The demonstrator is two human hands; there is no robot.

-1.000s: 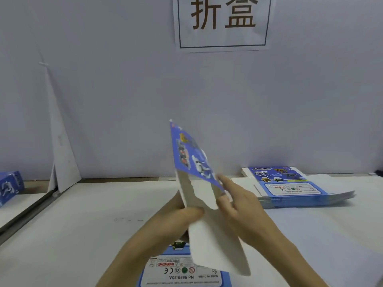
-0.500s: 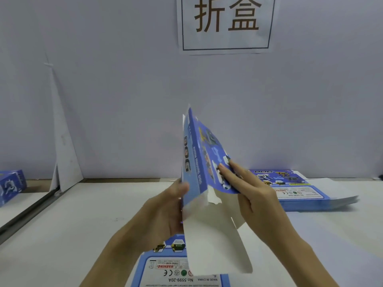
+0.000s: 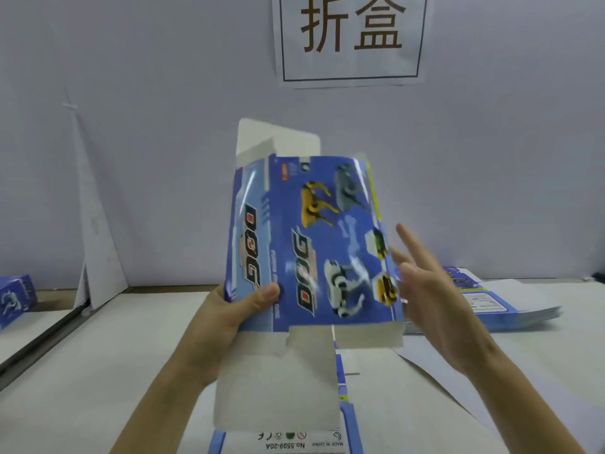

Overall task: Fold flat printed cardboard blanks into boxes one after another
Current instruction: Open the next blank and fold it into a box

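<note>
The blue printed blank [image 3: 314, 244] stands upright above the tabletop [image 3: 98, 371], partly opened. Your left grip [image 3: 229, 319] pinches its lower left edge, thumb on the print. Your right grip [image 3: 435, 309] is wide, fingers spread beside the right edge.

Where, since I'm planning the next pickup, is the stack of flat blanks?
In the head view, the stack of flat blanks lies on the table at the far right, just behind the right hand and the held box.
</note>
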